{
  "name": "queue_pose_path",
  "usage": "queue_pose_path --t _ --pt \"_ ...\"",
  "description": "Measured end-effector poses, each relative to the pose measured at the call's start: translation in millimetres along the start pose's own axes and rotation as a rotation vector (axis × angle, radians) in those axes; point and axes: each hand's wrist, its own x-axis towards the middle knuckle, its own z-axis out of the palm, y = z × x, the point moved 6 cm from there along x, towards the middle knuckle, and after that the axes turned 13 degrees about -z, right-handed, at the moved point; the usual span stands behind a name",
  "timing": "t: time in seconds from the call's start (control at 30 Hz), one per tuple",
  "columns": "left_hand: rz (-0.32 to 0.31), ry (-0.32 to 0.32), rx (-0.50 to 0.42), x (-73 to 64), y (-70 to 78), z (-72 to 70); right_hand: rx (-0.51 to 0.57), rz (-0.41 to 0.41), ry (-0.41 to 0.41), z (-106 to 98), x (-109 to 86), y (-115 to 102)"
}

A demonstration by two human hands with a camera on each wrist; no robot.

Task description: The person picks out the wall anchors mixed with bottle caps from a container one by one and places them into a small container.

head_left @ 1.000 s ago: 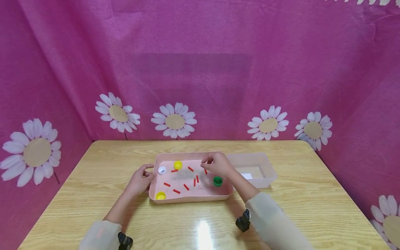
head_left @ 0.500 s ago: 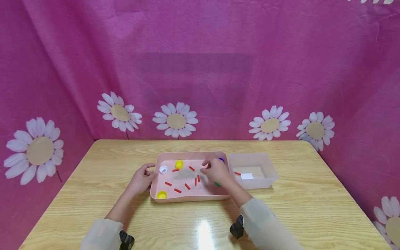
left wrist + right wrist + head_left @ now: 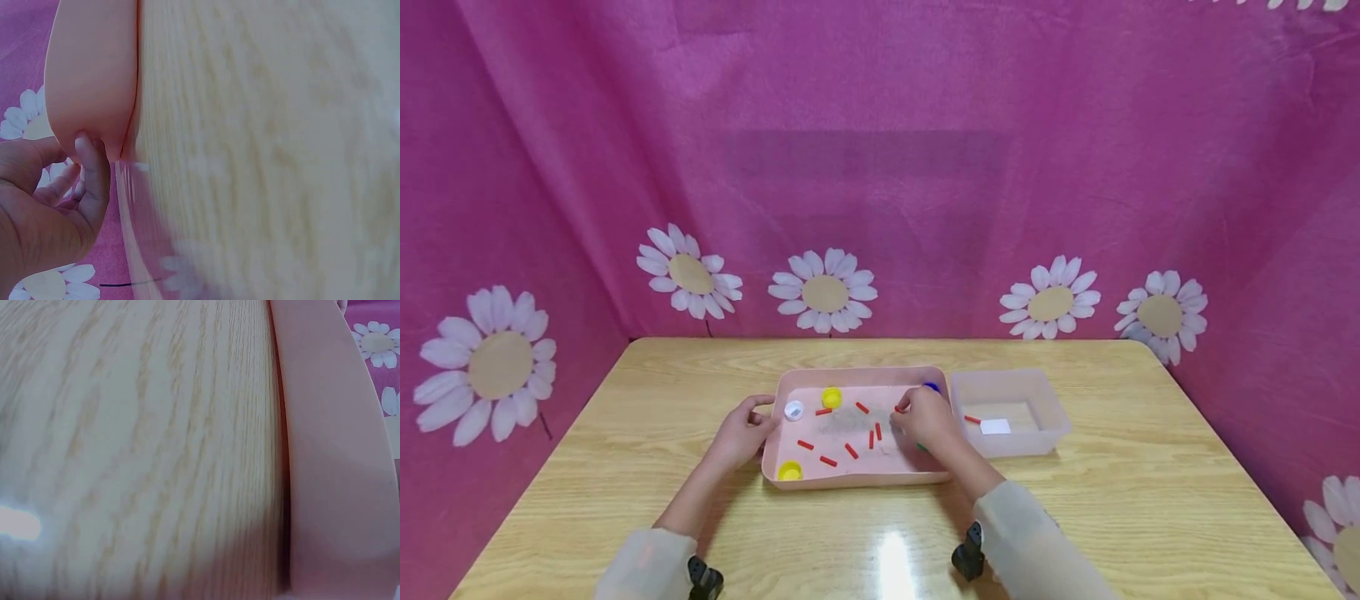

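Observation:
A shallow pink tray (image 3: pixel 857 480) lies on the table, with several short red sticks (image 3: pixel 851 451) scattered over its floor. My left hand (image 3: pixel 741 433) grips the tray's left end; in the left wrist view, its curled fingers (image 3: pixel 94 181) are at the wall's corner. Over the tray's right part, my right hand (image 3: pixel 927 419) pinches a red stick (image 3: pixel 897 409) between thumb and fingertips, low over the floor. A green cap (image 3: pixel 922 447) is mostly hidden under this hand, and a blue cap (image 3: pixel 932 387) shows just behind it. The right wrist view shows the tray's outer wall (image 3: pixel 337 450), not the hand.
Two yellow caps (image 3: pixel 832 397) and a white cap (image 3: pixel 793 409) are in the tray's left half. A translucent bin (image 3: pixel 1037 442) stands against the tray's right side, holding one red stick (image 3: pixel 972 420) and a white card (image 3: pixel 996 427). A pink flowered curtain hangs behind the wooden table.
My right hand has drawn slightly toward me and down, its fingers closing on the red stick. The bin's red stick and the blue cap, hidden by the right arm earlier, now show. The left hand stays.

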Motion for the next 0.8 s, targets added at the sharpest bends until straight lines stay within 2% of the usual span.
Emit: queue_pose_path --t 0.3,0.53,0.8 --pt "0.010 0.002 -0.008 -1.0 -0.5 0.1 -0.049 0.019 -0.014 4.0 1.5 4.3" --pt "0.009 0.006 -0.011 -1.2 1.0 0.2 -0.041 0.015 -0.013 6.5 2.4 7.5" --pt "0.006 0.004 -0.005 -1.7 1.0 0.2 -0.049 -0.076 0.051 4.1 2.6 -2.3"
